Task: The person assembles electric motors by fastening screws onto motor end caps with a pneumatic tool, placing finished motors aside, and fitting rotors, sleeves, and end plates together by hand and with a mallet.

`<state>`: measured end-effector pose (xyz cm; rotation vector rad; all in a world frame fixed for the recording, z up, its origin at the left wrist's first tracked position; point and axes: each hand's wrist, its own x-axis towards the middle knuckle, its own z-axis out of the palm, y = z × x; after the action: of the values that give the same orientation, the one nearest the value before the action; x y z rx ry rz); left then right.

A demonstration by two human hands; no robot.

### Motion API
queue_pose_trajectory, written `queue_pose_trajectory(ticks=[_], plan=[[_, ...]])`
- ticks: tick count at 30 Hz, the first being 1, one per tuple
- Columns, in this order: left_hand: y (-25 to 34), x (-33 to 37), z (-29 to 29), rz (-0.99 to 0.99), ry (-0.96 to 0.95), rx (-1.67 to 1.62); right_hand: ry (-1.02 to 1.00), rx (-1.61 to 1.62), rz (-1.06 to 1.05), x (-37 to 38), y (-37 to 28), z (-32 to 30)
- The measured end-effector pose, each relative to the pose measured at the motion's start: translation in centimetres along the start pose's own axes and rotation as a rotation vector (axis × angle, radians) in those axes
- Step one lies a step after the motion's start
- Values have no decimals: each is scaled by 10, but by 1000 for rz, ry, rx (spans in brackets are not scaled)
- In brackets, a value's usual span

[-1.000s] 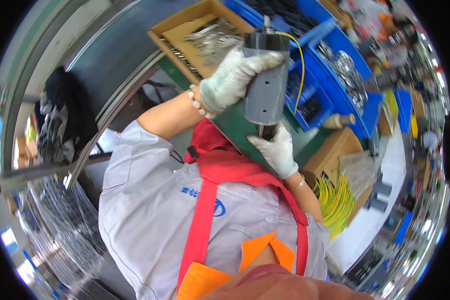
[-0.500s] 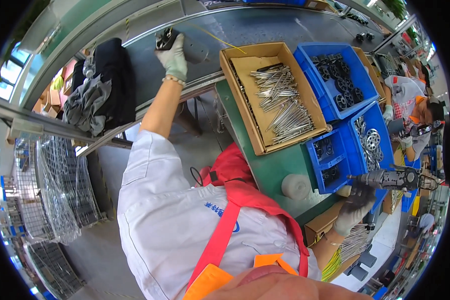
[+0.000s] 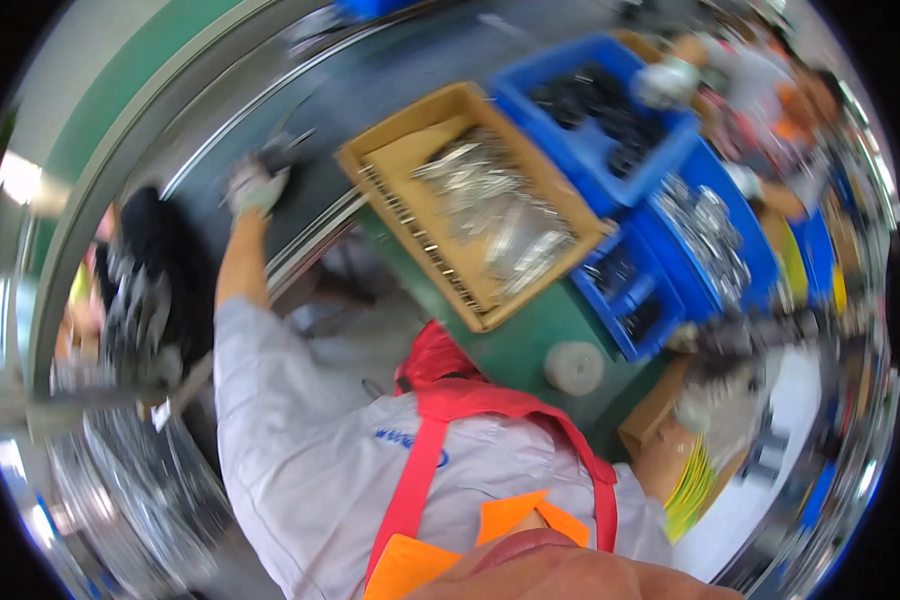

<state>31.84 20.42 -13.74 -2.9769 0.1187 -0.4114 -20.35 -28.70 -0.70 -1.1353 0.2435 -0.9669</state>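
Observation:
My left hand [image 3: 256, 188], in a pale glove, is stretched over the grey bench at the upper left. Motion blurs its fingers, which are closed on a small dark part [image 3: 278, 153]; a thin rod-like shape shows beside it. At the right, my gloved right hand [image 3: 718, 402] grips a dark power screwdriver [image 3: 750, 334], held roughly level beside the blue bins. Between my hands, a cardboard box [image 3: 410, 240] of long metal screws [image 3: 510, 205] sits on the green table. A white roll [image 3: 574, 368] stands near my chest.
Blue bins hold black wheel-like parts [image 3: 600, 110], shiny metal parts [image 3: 705, 235] and small dark pieces [image 3: 638, 318]. Across the bins is a co-worker with a gloved hand [image 3: 667, 82] over the far bin. Dark clothing [image 3: 155, 290] hangs at the left. Yellow-green strands [image 3: 692, 488] lie under my right forearm.
The view has swung and blurred, shifting the bench and boxes left and down. My left hand stays about the same place on the bench. A co-worker's hand now reaches over the far blue bin.

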Motion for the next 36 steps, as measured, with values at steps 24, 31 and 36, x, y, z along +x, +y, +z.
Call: queue_pose_trajectory(ticks=[24,31,36], plan=[[295,-167,-220,1289,57,-1232,213,-736,-550,69,-79,-18],[338,-199,-223,1502,-224,-1091,68,218,-143,74,-96,-42],[354,-219,-210,1617,-286,-1169,-228,-786,273,183,-5,-88]])
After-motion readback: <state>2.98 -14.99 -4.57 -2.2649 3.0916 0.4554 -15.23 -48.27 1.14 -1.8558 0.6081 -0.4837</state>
